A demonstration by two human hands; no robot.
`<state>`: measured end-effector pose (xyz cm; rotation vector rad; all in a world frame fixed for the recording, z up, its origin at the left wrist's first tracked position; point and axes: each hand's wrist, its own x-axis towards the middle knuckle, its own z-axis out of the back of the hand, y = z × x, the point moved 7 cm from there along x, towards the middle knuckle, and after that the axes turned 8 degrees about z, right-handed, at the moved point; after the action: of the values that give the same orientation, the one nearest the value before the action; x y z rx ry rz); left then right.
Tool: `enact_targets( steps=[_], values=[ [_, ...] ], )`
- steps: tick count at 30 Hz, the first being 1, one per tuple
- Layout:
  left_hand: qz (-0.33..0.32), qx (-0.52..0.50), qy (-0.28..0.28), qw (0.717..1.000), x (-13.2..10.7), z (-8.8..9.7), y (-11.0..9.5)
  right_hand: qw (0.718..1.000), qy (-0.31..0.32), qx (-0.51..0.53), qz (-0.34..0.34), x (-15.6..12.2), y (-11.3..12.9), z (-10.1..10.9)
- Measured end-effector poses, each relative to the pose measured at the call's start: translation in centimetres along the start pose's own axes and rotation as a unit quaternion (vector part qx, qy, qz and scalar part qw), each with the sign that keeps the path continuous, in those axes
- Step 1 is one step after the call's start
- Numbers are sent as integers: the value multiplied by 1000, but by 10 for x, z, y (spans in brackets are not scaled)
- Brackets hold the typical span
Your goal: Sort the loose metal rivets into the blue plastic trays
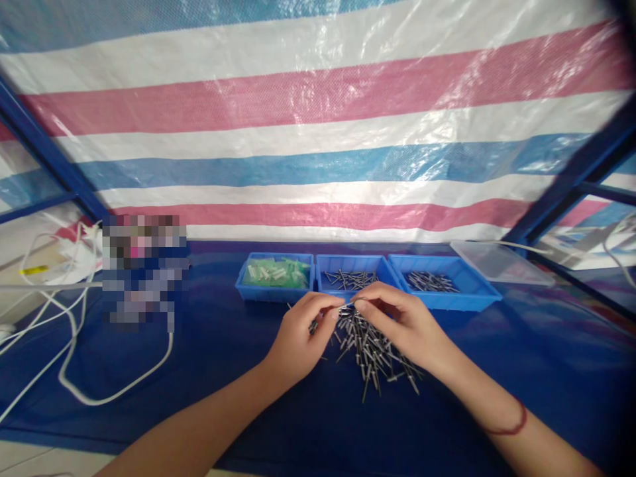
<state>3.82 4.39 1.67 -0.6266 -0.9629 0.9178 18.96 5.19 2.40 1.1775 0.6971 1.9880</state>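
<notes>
My left hand [301,334] and my right hand [402,321] meet above a loose pile of metal blind rivets [370,351] on the blue tabletop. Thumb and forefinger of each hand are pinched together on a thin rivet [347,305] that spans the small gap between them. My fingers cover most of it. The pile fans out below and to the right of the fingertips, and a few more rivets show under my left hand. Just behind my hands, a middle blue bin [354,260] and a right blue bin [477,291] hold similar rivets.
A left blue bin [275,293] contains green plastic with small pale cylinders. Behind the right bin lies a clear plastic lid [501,262]. White cables [74,331] loop over the table's left side beside a blurred-out patch. A striped sheet [318,112] hangs behind, between blue frame posts.
</notes>
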Motion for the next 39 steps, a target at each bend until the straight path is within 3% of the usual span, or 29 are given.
enact_targets(
  steps=[10,20,25,29,34,37,39],
  values=[
    [19,66,81,994,0,-12,0,1000,15,-17,12,-1,4,-7],
    [36,62,29,997,2,-5,3,998,22,-49,34,0,9,-6],
    [26,90,29,995,2,-2,4,987,34,-121,98,2,17,-3],
    [-4,206,92,974,-4,-13,3,958,-43,-265,98,3,4,39],
    [-23,284,150,947,-9,-22,7,860,-126,-492,-51,-10,-42,116],
    [-27,296,148,943,-8,-23,8,819,-104,-547,-138,-18,-68,139],
    [-28,301,144,942,-6,-22,7,810,-89,-558,-160,-20,-77,141]
  ],
)
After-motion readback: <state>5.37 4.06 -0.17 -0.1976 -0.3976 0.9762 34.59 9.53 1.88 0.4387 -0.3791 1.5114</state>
